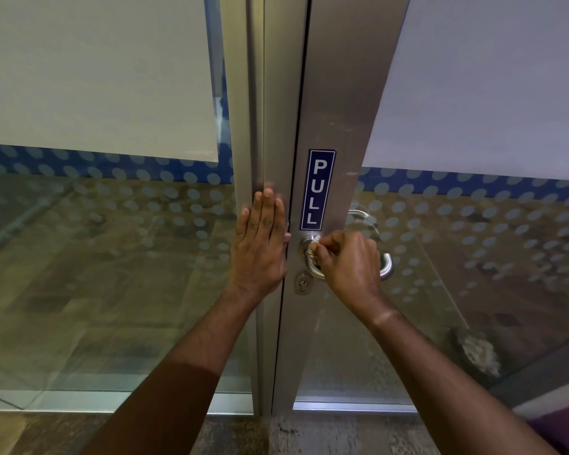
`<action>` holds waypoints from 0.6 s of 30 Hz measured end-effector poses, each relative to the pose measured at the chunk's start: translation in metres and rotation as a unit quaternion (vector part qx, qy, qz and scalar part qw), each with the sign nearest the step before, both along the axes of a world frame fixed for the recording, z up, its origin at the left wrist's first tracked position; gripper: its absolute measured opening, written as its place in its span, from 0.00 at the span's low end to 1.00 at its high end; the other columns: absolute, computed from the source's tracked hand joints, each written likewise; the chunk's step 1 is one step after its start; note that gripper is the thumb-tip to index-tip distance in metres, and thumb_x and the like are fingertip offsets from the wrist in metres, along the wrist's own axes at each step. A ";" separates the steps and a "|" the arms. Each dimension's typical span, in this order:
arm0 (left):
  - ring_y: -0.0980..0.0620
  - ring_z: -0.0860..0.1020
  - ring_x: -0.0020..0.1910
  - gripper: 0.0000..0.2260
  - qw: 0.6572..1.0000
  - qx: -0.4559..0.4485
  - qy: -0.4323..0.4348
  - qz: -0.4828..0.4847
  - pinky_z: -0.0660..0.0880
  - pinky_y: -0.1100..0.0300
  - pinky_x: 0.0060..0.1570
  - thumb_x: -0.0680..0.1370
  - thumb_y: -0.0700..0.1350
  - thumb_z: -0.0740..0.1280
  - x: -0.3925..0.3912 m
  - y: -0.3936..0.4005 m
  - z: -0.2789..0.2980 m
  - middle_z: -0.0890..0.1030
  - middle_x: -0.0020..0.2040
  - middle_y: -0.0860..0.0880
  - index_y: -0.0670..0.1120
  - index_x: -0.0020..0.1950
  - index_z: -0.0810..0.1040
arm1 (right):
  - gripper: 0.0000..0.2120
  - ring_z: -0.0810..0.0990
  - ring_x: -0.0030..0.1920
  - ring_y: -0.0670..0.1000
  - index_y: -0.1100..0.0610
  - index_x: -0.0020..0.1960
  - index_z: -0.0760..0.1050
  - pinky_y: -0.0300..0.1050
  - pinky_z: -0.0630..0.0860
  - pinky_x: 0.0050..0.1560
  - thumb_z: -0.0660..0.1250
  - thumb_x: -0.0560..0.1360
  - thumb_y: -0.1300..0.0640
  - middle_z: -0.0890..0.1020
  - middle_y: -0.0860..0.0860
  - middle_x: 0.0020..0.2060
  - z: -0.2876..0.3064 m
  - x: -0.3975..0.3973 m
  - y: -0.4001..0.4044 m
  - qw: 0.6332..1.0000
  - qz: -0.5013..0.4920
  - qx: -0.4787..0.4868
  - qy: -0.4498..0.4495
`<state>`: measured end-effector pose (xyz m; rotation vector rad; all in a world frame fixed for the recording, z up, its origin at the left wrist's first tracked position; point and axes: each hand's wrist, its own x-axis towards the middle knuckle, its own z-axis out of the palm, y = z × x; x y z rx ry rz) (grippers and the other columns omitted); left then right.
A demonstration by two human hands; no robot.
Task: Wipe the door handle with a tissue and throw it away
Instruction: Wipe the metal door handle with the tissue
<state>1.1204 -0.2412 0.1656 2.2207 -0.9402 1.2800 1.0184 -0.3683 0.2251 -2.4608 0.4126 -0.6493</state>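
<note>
The silver lever door handle (pixel 387 265) sits on the metal door stile (pixel 337 119), below a blue PULL sign (pixel 317 190). My right hand (pixel 350 267) is closed around the handle near its round base, and it hides most of the lever. A small pale scrap of tissue (pixel 312 247) shows at its pinched fingertips, pressed on the base. My left hand (pixel 260 244) lies flat on the neighbouring frame post (pixel 255 126), fingers straight and together, holding nothing.
A keyhole (pixel 303 284) sits just below the handle. Glass panels with frosted film and dot pattern stand on both sides. Through the right glass (pixel 493 244) a pale lumpy object (pixel 477 351) lies on the floor. Stone floor runs along the bottom.
</note>
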 end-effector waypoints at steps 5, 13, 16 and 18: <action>0.49 0.36 0.78 0.32 1.000 0.004 0.001 -0.003 0.37 0.52 0.77 0.82 0.44 0.52 0.001 0.000 0.000 0.32 0.78 0.47 0.43 0.78 0.34 | 0.03 0.77 0.37 0.45 0.50 0.46 0.83 0.45 0.75 0.46 0.71 0.75 0.52 0.85 0.46 0.38 -0.001 0.002 0.000 0.999 -0.031 -0.010 0.039; 0.50 0.36 0.78 0.32 1.000 -0.001 -0.005 0.002 0.37 0.53 0.77 0.81 0.44 0.52 0.001 -0.001 -0.001 0.31 0.78 0.47 0.43 0.78 0.34 | 0.09 0.74 0.36 0.50 0.53 0.38 0.79 0.48 0.63 0.49 0.64 0.75 0.58 0.78 0.47 0.32 0.002 0.008 -0.004 0.990 -0.039 -0.054 0.127; 0.50 0.36 0.78 0.33 1.000 0.001 -0.001 0.004 0.36 0.53 0.77 0.81 0.45 0.53 0.002 -0.001 -0.001 0.31 0.78 0.47 0.43 0.78 0.34 | 0.08 0.76 0.37 0.50 0.53 0.37 0.77 0.49 0.67 0.50 0.64 0.75 0.57 0.78 0.47 0.31 0.002 0.012 -0.004 0.987 -0.026 -0.038 0.155; 0.50 0.35 0.78 0.33 1.000 0.003 0.001 0.006 0.36 0.53 0.76 0.81 0.45 0.53 0.002 -0.001 -0.001 0.31 0.78 0.47 0.43 0.78 0.34 | 0.06 0.79 0.38 0.51 0.54 0.39 0.77 0.51 0.74 0.49 0.65 0.75 0.56 0.80 0.49 0.33 0.004 0.016 -0.007 0.985 -0.007 -0.012 0.175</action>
